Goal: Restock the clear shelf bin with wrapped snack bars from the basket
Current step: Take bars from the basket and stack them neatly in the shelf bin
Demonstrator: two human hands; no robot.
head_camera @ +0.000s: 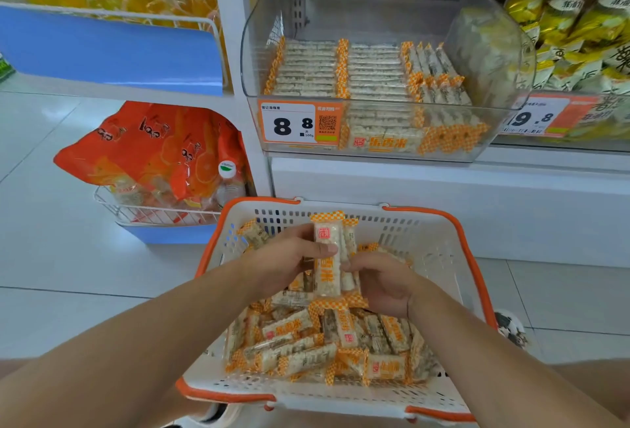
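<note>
A white basket with orange rim sits in front of me, holding several wrapped snack bars with orange checked ends. Both hands are above the basket holding a small upright stack of bars. My left hand grips the stack from the left, thumb across the front bar. My right hand holds it from the right and below. The clear shelf bin stands on the shelf above, with bars laid in neat rows across its floor and an 8.8 price tag on its front.
To the left, a wire rack holds orange snack bags above a blue base. A neighbouring bin of yellow-green packets stands at the right. A blue-fronted upper shelf with yellow sweets is at top left. White floor tiles surround the basket.
</note>
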